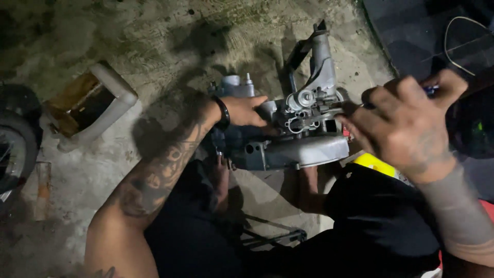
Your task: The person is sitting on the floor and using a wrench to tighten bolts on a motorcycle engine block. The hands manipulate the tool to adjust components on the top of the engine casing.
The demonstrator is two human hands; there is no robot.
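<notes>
I am looking down at a rough, stained concrete floor (154, 46) in dim light, where a grey engine casing (293, 139) sits in front of my knees, with a white open container (98, 103) well off to its left and a wheel (15, 139) further left still. My left hand (247, 110) lies flat against the casing's left side, fingers loosely spread rather than clenched, while my right hand (406, 123) is closed around a thin tool with a blue handle (431, 90) whose tip reaches the casing's right side. I judge the tool could slip off the fitting and gouge the metal or my bracing hand, since the casing only rests loosely on the floor.
</notes>
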